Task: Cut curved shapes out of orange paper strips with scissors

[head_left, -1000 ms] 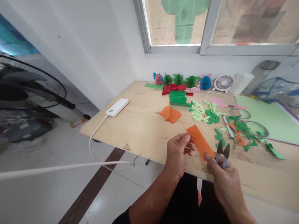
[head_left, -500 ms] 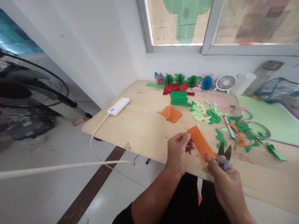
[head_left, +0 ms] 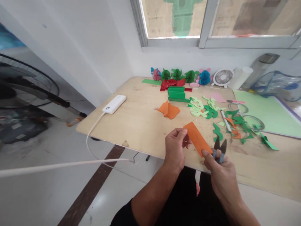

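Observation:
An orange paper strip [head_left: 197,138] with a faint drawn outline is held slanted above the table's front edge. My left hand [head_left: 176,146] pinches its upper left corner between thumb and fingers. At the lower right end, the thumb of my right hand [head_left: 222,168] presses on the strip. That same hand also grips scissors [head_left: 220,146], their blades spread apart and pointing up and away from me. Beyond the strip lie an orange paper stack [head_left: 169,110] and light green paper cutouts [head_left: 197,107]. Dark green scraps [head_left: 242,124] are scattered to the right.
A white power bank [head_left: 115,104] with a cable sits on the table's left side. Along the wall stand honeycomb paper figures [head_left: 177,74] and a small white fan [head_left: 223,78]. Tape rolls [head_left: 254,122], a white pen [head_left: 226,121] and a light green sheet [head_left: 265,113] lie at right.
The camera view has shifted slightly, so the whole scene sits a little further left and higher. Both hands keep the same hold on the orange strip and the scissors.

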`<state>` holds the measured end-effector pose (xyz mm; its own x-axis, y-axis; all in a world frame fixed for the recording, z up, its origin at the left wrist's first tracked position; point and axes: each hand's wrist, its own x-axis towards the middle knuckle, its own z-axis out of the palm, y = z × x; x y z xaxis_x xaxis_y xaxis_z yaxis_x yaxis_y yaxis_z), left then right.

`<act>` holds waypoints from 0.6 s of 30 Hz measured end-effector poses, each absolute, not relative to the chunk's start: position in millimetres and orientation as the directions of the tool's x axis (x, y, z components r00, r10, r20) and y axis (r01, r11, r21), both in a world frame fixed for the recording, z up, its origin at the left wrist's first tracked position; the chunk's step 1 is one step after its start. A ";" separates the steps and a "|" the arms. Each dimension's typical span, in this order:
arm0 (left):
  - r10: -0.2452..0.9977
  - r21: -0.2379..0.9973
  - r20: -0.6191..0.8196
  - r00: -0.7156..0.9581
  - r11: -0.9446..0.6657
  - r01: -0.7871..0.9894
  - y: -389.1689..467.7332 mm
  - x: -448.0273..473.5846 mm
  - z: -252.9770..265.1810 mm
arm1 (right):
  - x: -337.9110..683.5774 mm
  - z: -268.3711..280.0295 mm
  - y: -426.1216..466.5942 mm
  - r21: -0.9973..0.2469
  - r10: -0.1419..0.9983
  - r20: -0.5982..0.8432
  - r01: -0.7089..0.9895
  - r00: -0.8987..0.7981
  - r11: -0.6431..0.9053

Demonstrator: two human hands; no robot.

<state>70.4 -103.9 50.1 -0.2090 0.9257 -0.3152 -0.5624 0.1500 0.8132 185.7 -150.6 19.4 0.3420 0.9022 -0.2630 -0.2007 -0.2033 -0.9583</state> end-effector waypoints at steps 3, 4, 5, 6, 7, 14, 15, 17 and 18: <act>0.921 0.814 -0.325 -0.216 0.157 -0.559 -104.4 70.6 50.0 | 186.0 19.4 -151.0 -0.960 0.916 -0.254 -0.196 0.311 -0.200; 0.920 0.815 -0.328 -0.215 0.160 -0.557 -104.4 70.6 50.0 | 186.0 19.8 -151.0 -0.960 0.919 -0.252 -0.195 0.304 -0.199; 0.920 0.817 -0.328 -0.212 0.164 -0.553 -104.5 70.6 50.0 | 185.8 20.3 -150.9 -0.961 0.920 -0.249 -0.193 0.303 -0.197; 0.921 0.818 -0.328 -0.208 0.167 -0.550 -104.6 70.5 50.0 | 185.6 20.9 -150.8 -0.962 0.919 -0.246 -0.191 0.308 -0.194; 0.922 0.819 -0.328 -0.204 0.170 -0.548 -104.8 70.4 49.9 | 185.4 21.5 -150.5 -0.964 0.917 -0.243 -0.188 0.315 -0.190; 0.943 0.835 -0.314 -0.108 0.221 -0.504 -111.9 65.4 45.3 | 185.4 21.6 -148.2 -0.966 0.923 -0.233 -0.180 0.305 -0.184; 0.944 0.837 -0.320 -0.082 0.241 -0.491 -113.0 64.0 44.4 | 185.6 21.2 -148.1 -0.965 0.924 -0.236 -0.183 0.302 -0.187; 0.943 0.839 -0.332 -0.031 0.280 -0.467 -114.8 61.4 43.1 | 185.9 20.5 -148.2 -0.963 0.925 -0.241 -0.188 0.294 -0.192; 0.943 0.840 -0.334 -0.007 0.294 -0.456 -115.4 60.3 43.0 | 186.1 20.2 -148.3 -0.963 0.926 -0.242 -0.188 0.291 -0.192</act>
